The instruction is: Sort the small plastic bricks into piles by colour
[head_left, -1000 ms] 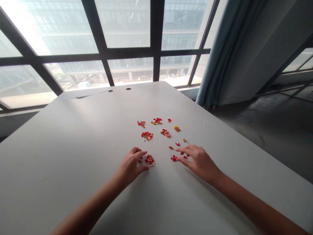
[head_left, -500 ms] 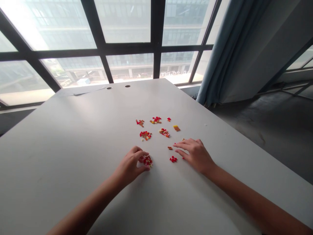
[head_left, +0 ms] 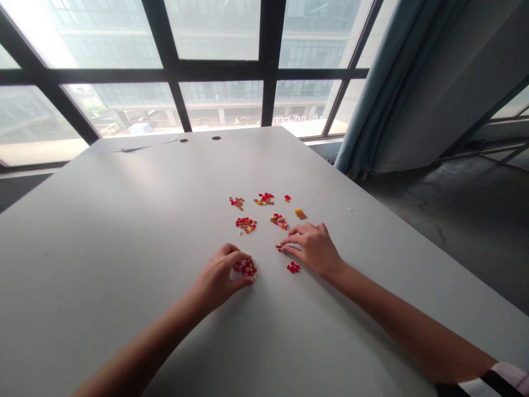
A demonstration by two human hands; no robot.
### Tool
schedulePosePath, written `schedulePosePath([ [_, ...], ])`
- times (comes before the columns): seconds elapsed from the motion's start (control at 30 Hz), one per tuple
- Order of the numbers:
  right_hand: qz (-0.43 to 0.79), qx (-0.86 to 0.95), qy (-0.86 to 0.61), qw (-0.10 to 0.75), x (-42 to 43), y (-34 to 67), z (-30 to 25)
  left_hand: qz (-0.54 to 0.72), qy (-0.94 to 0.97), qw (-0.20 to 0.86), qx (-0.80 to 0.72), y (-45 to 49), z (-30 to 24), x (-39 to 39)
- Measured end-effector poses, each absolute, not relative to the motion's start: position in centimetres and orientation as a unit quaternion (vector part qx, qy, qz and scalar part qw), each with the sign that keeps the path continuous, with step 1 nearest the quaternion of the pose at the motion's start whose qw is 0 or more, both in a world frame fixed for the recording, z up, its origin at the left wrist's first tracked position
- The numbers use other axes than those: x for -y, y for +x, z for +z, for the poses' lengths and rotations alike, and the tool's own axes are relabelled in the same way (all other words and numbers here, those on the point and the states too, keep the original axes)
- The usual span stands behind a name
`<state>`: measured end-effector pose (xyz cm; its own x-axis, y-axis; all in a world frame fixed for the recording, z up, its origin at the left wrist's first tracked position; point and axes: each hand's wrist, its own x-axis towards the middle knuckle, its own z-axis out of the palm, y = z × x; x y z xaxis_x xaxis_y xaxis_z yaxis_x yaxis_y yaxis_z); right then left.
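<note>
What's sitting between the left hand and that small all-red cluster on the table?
In the head view, a mixed pile of red, pink and cream pieces sits by the left hand, then white tabletop stretches to the all-red cluster.

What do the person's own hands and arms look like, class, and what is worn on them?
The left hand and right hand show no gloves, rings or watch. The right arm meets a sleeve striped black and whitish; the left arm shows none.

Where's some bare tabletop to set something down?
Bare tabletop lies left of the left hand, between the forearms, and between the farthest small multicolored pieces and the round holes. Crowded: from left hand to right hand and just beyond.
</note>
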<state>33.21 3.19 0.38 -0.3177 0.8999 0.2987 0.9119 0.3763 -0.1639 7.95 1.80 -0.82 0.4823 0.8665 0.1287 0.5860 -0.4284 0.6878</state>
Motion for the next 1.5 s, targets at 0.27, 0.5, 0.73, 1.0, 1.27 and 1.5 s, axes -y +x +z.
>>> schedulePosePath([
  [0.27,0.023,0.81,-0.559,0.173,-3.3,34.6,1.3,0.249,0.802,0.305,-0.449,7.6,-1.1,-1.7],
  [0.5,0.038,0.835,-0.514,0.193,-3.5,33.1,0.9,0.256,0.8,0.311,-0.445,7.5,-1.0,-1.6],
  [0.73,0.063,0.83,-0.526,0.175,-3.4,32.9,0.5,0.254,0.803,0.305,-0.446,7.6,-0.8,-1.5],
  [1.0,0.095,0.82,-0.531,0.189,-3.2,33.6,0.5,0.25,0.804,0.298,-0.45,7.6,-0.7,-1.5],
  [1.27,0.114,0.814,-0.539,0.181,-3.6,34.3,1.0,0.236,0.807,0.295,-0.454,7.6,-0.5,-1.5],
  [1.5,0.132,0.818,-0.528,0.186,-4.2,33.2,1.1,0.231,0.808,0.293,-0.456,7.7,-0.3,-1.4],
])
